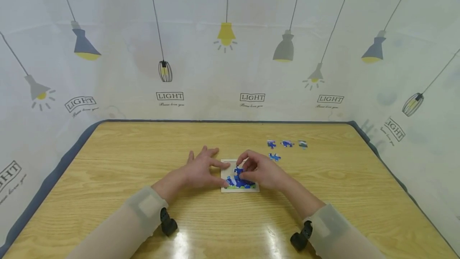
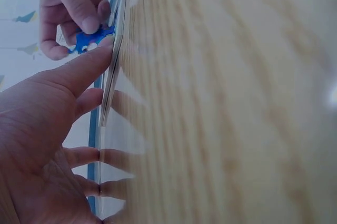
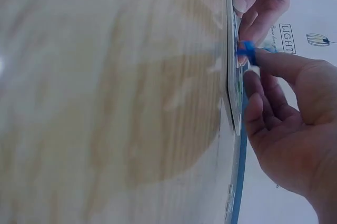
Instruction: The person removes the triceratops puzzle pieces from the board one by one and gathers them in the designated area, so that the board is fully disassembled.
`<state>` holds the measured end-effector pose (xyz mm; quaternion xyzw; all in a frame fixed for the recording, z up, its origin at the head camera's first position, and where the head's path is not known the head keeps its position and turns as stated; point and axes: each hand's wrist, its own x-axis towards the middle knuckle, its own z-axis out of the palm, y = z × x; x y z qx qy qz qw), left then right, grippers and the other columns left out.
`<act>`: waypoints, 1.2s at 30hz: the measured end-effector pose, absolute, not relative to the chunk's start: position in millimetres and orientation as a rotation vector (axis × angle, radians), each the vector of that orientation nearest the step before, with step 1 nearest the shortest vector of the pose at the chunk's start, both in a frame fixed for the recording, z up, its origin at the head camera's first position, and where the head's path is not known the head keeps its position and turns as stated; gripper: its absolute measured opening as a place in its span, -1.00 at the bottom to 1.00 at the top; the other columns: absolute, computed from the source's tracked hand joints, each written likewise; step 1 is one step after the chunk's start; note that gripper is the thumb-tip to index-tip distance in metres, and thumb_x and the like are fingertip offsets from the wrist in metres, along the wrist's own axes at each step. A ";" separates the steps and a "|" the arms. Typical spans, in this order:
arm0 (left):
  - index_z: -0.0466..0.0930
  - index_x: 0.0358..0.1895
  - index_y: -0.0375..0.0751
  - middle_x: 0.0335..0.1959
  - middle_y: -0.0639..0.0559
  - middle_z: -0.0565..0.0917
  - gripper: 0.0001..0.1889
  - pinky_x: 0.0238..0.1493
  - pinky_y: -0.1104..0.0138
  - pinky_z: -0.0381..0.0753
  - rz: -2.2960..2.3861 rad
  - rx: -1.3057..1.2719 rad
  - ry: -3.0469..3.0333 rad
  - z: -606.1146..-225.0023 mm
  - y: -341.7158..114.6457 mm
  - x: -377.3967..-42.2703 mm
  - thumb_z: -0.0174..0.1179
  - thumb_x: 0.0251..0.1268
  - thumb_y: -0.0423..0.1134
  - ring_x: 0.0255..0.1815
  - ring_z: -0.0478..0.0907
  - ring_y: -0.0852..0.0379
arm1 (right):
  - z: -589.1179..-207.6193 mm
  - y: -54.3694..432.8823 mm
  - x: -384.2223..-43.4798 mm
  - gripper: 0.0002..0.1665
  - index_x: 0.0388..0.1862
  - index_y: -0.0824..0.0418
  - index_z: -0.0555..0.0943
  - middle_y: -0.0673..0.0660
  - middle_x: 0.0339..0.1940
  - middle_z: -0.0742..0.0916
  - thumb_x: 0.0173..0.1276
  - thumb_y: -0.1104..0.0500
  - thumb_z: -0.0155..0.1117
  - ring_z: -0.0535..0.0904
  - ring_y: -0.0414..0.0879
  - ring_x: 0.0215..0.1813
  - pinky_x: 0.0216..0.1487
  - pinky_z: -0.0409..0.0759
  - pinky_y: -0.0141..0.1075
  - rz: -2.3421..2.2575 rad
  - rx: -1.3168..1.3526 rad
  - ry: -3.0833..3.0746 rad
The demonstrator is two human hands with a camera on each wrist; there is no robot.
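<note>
A square jigsaw board [image 1: 227, 190] with a pale rim lies on the table, its lower part filled with blue and green pieces. My left hand [image 1: 203, 172] spreads its fingers at the board's left side, thumb and index fingertip on the board and the other fingers down on the table. Over the board, my right hand [image 1: 265, 170] pinches a blue jigsaw piece [image 2: 88, 39] between thumb and fingers. From the right wrist, that piece looks tilted and sits close to the board's face. The right fingers partly cover the board's upper right in the head view.
Several loose jigsaw pieces [image 1: 287, 143] lie on the wooden table [image 1: 172, 139] beyond my right hand, the nearest one [image 1: 274, 157] just past the knuckles. A dark edge borders the table, with a lamp-printed wall covering [image 1: 201, 71] behind it.
</note>
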<state>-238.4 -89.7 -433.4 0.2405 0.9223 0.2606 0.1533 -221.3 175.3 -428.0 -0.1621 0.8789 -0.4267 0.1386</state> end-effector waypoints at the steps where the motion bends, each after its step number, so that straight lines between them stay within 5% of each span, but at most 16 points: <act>1: 0.68 0.46 0.33 0.83 -0.16 0.11 -0.32 0.70 -0.49 -0.48 0.750 0.687 2.644 -433.2 -90.1 -238.3 0.51 0.28 0.34 0.87 -0.30 -0.40 | -427.4 176.2 -220.7 -0.75 0.09 -0.04 0.68 0.04 -0.15 0.74 0.54 0.20 0.48 0.63 -0.06 -0.12 -0.04 0.61 -0.20 -1.245 -0.472 2.539; 15: 0.68 0.46 0.29 0.84 -0.13 0.09 -0.31 0.73 -0.42 -0.52 0.765 0.666 2.636 -431.7 -90.2 -237.0 0.54 0.26 0.30 0.88 -0.32 -0.34 | -420.1 262.9 -228.3 -0.64 0.35 0.10 0.62 0.20 -0.05 0.76 0.66 0.15 0.34 0.61 0.04 -0.18 -0.29 0.60 -0.26 -1.313 -0.212 2.711; 27: 0.68 0.46 0.29 0.84 -0.12 0.09 -0.30 0.73 -0.43 -0.52 0.770 0.658 2.635 -433.6 -90.7 -238.0 0.55 0.25 0.31 0.88 -0.32 -0.34 | -421.8 305.6 -240.4 -0.52 0.45 0.20 0.56 0.30 0.10 0.75 0.66 0.13 0.32 0.66 0.10 0.05 -0.06 0.60 -0.16 -0.956 -0.056 2.850; 36: 0.67 0.47 0.29 0.85 -0.13 0.07 -0.30 0.73 -0.42 -0.53 0.761 0.668 2.636 -433.0 -90.5 -238.1 0.54 0.26 0.31 0.88 -0.33 -0.34 | -433.0 314.4 -248.5 -0.60 0.41 0.23 0.66 0.29 0.14 0.75 0.71 0.14 0.25 0.67 0.22 0.21 0.24 0.67 0.15 -0.877 -0.121 2.872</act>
